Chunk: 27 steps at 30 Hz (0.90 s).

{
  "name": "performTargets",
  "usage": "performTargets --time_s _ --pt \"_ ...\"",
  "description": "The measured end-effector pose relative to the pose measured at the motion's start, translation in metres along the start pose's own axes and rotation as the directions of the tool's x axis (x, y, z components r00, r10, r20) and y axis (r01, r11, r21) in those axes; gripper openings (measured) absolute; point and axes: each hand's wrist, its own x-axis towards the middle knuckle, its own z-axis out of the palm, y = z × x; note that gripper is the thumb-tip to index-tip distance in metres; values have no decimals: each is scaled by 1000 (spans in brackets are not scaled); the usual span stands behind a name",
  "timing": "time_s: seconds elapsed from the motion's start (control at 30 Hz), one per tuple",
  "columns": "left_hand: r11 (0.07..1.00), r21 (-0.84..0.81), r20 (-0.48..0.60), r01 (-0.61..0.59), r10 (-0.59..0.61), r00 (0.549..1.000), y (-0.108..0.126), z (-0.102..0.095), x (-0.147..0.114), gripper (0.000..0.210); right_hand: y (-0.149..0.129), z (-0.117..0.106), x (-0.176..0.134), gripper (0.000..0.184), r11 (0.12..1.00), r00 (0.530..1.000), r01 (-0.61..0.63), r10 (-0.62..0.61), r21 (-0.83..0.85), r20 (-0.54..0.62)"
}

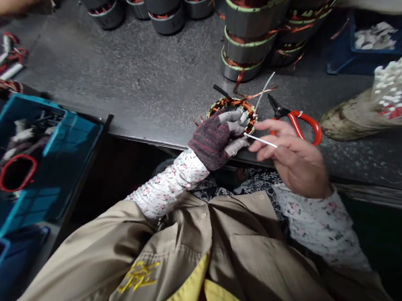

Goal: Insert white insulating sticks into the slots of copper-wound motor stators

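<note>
"Dark grey and scuffed, the bench [128, 88] runs right across. Which step is in hand?"

"Fastening at its near edge, I'd judge. The next move seems to call for fine fingertip control, not force."

"Count what stands around it."

"Two lime-rimmed stacks [251, 27] at the back, and about four plain grey stacks [166, 12] left of them; all run out of view. Three bins: a teal bin [66, 153] and a darker blue bin [23, 251] at lower left, another blue bin [344, 60] at upper right. One bag of white pieces [398, 92], too many to count."

"And the hands?"

"Two. The left hand [213, 137], gloved, curls partly closed over the work, fingertips at its opening. The right hand [295, 157], bare, is mostly closed, thumb and finger pinching."

"Where's the work itself?"

"One copper-wound ring [225, 103], on the bench near the front edge, under the left hand. Just right of it lies one pair of red-handled cutters [290, 115]."

"Smallest?"

"One white tie [261, 140], its end in the right hand's pinch. Whether its other end touches the ring, I can't tell."
</note>
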Motion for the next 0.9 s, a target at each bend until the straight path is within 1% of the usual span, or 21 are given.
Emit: performTargets --time_s 0.03,0.07,0.13,0.23,0.33,0.37,0.43,0.47,0.5,0.53,0.57,0.6,0.63,0.67,0.7,0.73,0.77,0.8,0.83,0.9 --pt "1000 16 12 -24 24 1000 -1 -2 0 26 3 0 -3 45 994 999 -38 34 103 43" --pt "998 35 28 -56 55 998 -3 -4 -1 28 5 0 -6 44 979 996 -69 59 194 61" --pt "991 81 70 -107 102 992 -5 -4 -2 33 5 -1 -10 39 951 996 -89 88 296 17" --pt "983 146 117 -108 91 989 -1 3 -2 33 0 -2 0 33 936 995 -14 48 351 -88" --pt "971 201 105 -131 112 988 11 18 -2 25 9 9 34 31 945 978 46 24 324 -209" --pt "964 221 99 -150 131 987 16 21 -1 24 16 14 47 34 959 967 38 35 279 -251" --pt "945 261 96 -199 180 979 23 24 0 20 28 23 67 41 991 965 -24 56 129 -258" --pt "935 276 95 -223 205 974 24 22 0 21 32 26 70 44 999 962 -7 16 34 -273" --pt "926 289 88 -244 228 970 23 18 1 22 35 27 69 44 997 952 44 -64 -71 -300" --pt "919 299 83 -259 245 966 20 11 2 25 35 27 63 43 976 923 124 -181 -180 -341" --pt "914 302 85 -272 259 962 16 3 3 27 35 25 54 39 934 870 212 -315 -289 -380" --pt "910 295 108 -290 270 957 10 -7 5 29 35 22 42 34 881 813 275 -427 -385 -395" --pt "906 281 163 -316 280 946 2 -17 7 30 36 19 29 27 833 782 305 -496 -461 -378" --pt "901 260 241 -348 289 927 -5 -26 11 30 39 17 17 20 798 788 309 -520 -518 -331" --pt "894 233 328 -383 299 896 -13 -34 15 30 43 15 6 15 772 822 295 -505 -563 -262" --pt "887 206 406 -413 306 861 -20 -40 20 29 48 15 -2 15 749 866 276 -466 -603 -183" --pt "881 184 467 -436 312 827 -25 -44 25 29 54 15 -8 19 725 899 257 -421 -638 -116" --pt "876 171 509 -451 313 802 -29 -46 30 29 59 17 -11 24 701 917 246 -392 -669 -73" --pt "871 165 534 -462 315 785 -31 -47 34 29 63 19 -13 28 681 921 244 -385 -690 -55" --pt "854 148 562 -498 342 753 -31 -47 41 28 66 22 -13 30 673 912 263 -407 -691 -49"
